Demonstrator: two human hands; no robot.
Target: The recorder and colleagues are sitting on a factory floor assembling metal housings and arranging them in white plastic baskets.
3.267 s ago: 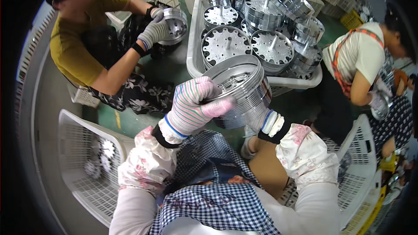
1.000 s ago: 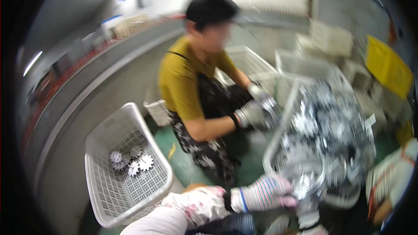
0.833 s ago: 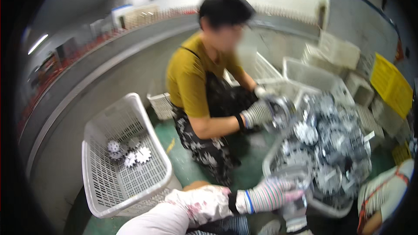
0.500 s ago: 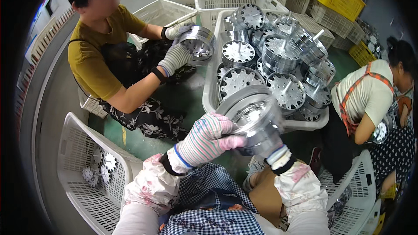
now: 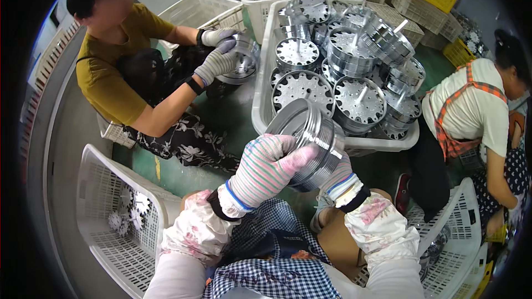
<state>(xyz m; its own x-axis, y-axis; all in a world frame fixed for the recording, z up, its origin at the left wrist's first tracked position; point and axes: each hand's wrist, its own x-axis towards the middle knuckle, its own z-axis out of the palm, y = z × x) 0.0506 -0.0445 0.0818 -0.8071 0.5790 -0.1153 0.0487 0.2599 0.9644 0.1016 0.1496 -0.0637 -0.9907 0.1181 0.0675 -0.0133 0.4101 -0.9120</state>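
Right now we are holding a silvery metal drum (image 5: 328, 143) above our checked apron (image 5: 263, 279), nearer to us than the white tub (image 5: 258, 112). Its open side is tilting toward the left. Our gloved left hand (image 5: 261, 167) is closing around the drum's near left rim, with the thumb lying along its outside. Our right hand (image 5: 338, 178) is touching the right side, but its fingers are hiding behind the metal, so we cannot tell how firmly they are gripping. Farther off, more drums (image 5: 357, 109) with notched discs are piling up in the tub. On the far left, a co-worker (image 5: 111, 88) is holding a similar metal piece (image 5: 244, 66); on the right, another person (image 5: 471, 105) is leaning down. At near left, a white basket (image 5: 100, 180) is holding toothed discs (image 5: 142, 204).
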